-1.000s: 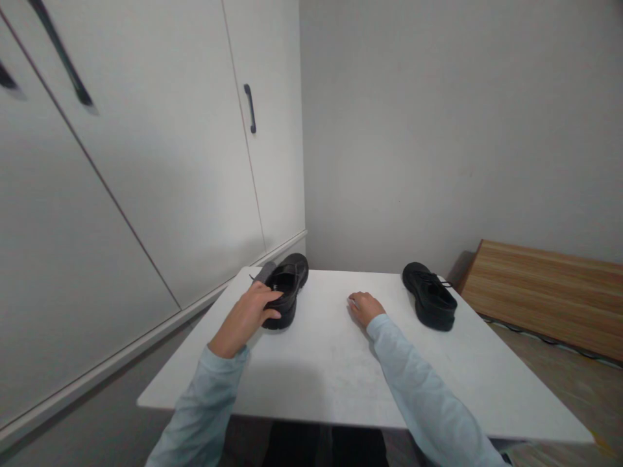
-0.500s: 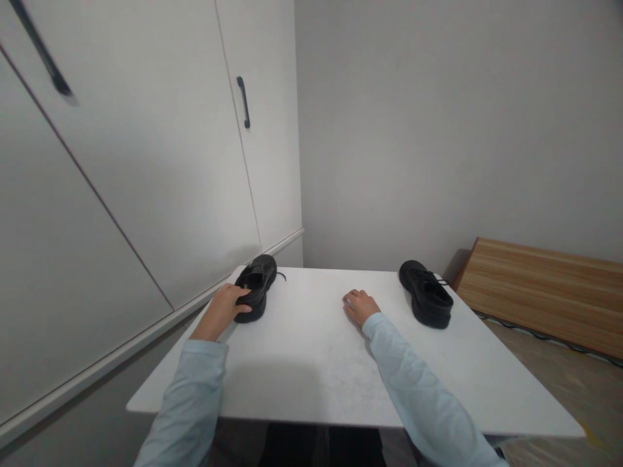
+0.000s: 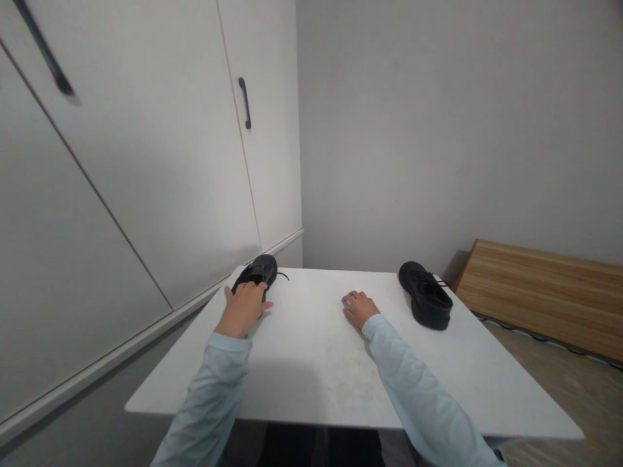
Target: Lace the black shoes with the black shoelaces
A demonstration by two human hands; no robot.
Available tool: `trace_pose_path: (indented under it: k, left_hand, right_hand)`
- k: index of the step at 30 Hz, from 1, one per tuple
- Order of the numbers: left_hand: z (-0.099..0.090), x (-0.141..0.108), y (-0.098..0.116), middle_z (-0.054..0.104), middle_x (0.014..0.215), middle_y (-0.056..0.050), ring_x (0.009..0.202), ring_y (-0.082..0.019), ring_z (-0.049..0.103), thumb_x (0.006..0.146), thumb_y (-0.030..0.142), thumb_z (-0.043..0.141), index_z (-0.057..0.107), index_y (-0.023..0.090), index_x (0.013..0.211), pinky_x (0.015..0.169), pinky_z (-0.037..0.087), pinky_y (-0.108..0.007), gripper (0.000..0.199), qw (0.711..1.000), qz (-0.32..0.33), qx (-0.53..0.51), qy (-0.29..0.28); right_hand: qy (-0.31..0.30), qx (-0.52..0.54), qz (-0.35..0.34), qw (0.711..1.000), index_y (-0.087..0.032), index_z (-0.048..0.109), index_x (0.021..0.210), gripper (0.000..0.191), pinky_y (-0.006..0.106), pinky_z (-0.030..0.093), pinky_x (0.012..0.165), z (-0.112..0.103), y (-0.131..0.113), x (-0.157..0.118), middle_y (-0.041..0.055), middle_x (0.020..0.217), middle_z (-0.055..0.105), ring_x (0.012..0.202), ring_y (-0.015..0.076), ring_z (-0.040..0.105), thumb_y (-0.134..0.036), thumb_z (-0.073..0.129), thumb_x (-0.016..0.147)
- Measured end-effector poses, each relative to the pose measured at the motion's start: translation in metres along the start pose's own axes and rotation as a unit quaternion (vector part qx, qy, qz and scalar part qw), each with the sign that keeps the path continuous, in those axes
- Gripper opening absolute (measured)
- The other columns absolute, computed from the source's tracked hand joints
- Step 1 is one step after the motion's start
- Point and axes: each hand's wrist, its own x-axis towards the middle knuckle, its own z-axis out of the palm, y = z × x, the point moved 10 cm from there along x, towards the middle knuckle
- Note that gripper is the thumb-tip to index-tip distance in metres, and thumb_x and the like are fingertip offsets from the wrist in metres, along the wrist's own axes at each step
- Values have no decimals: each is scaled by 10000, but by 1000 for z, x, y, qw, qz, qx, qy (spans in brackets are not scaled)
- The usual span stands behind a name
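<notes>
At the table's far left corner lies a black lace-up shoe [image 3: 263, 264], its toe pointing away and one lace trailing to the right. My left hand [image 3: 242, 307] is over the heel end with its fingers spread and the thumb out to the right. It hides the back of that shoe; whether the fingers touch it I cannot tell. My right hand [image 3: 360, 307] rests on the tabletop near the middle, fingers loosely bent and slightly apart, holding nothing I can see. A second black shoe [image 3: 428, 299] sits on the far right side, heel toward me.
The white table [image 3: 302, 376] reaches from my lap toward the grey wall [image 3: 438, 130]. White cabinet doors [image 3: 160, 162] with dark handles run close along the left. A wood-grain board [image 3: 545, 292] leans beyond the right edge, above the floor.
My left hand has let go of the left shoe's heel and moved right over its back, fingers spreading. The left shoe has shifted barely, if at all; my right hand stays put.
</notes>
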Motion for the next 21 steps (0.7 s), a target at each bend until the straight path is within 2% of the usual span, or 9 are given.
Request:
trace_pose_path:
  k: [4, 6, 8, 11, 15, 18, 21]
  left_hand:
    - [-18, -7, 53, 591, 1077, -128, 1061, -324, 504, 821, 301, 561, 557, 182, 1112, 959, 257, -633, 314, 997, 67, -14, 47]
    - [-22, -10, 80, 588, 1070, -112, 1032, -296, 522, 832, 316, 543, 543, 198, 1130, 939, 358, -507, 320, 991, 108, -30, 66]
    - [-17, -11, 104, 583, 1059, -94, 967, -252, 552, 850, 314, 513, 517, 197, 1151, 845, 439, -385, 323, 985, 148, -61, 70]
    - [-3, -13, 128, 575, 1059, -66, 956, -213, 561, 878, 299, 462, 499, 209, 1156, 797, 460, -315, 295, 976, 182, -89, 80]
    - [25, -13, 141, 589, 1009, -54, 932, -189, 574, 886, 282, 442, 517, 215, 1125, 792, 461, -290, 260, 970, 209, -111, 61]
    - [43, -10, 140, 601, 981, -46, 892, -164, 587, 883, 266, 442, 541, 215, 1093, 783, 460, -265, 238, 964, 221, -145, 30]
    - [52, -7, 136, 609, 969, -37, 865, -148, 591, 872, 255, 455, 557, 212, 1075, 778, 459, -249, 231, 956, 223, -190, 17]
  right_hand:
    - [-1, 0, -1, 1000, -215, 559, 1141, 332, 340, 402, 791, 0, 0, 0, 83, 1194, 546, 1063, 249, 466, -287, 493, 824]
    - [-4, -1, -3, 1000, -217, 555, 1144, 334, 338, 399, 801, 1, 0, 1, 82, 1199, 544, 1062, 243, 466, -283, 496, 823]
    - [-5, -2, -4, 1000, -217, 554, 1145, 334, 336, 395, 810, 1, -1, 1, 81, 1198, 544, 1061, 239, 466, -278, 500, 820]
    - [-1, -3, -7, 1000, -211, 554, 1147, 339, 338, 396, 814, -1, -2, 0, 84, 1194, 546, 1059, 242, 467, -273, 504, 817]
    - [1, -4, -10, 1000, -209, 552, 1151, 341, 341, 398, 813, -1, -2, -1, 93, 1193, 545, 1059, 243, 469, -268, 504, 818]
    - [4, -6, -14, 1000, -205, 556, 1147, 339, 343, 401, 813, -1, -3, -1, 95, 1186, 548, 1061, 247, 470, -268, 505, 818]
    - [6, -7, -13, 1000, -207, 554, 1148, 338, 348, 404, 809, 0, -3, 0, 96, 1188, 547, 1063, 251, 469, -265, 504, 819]
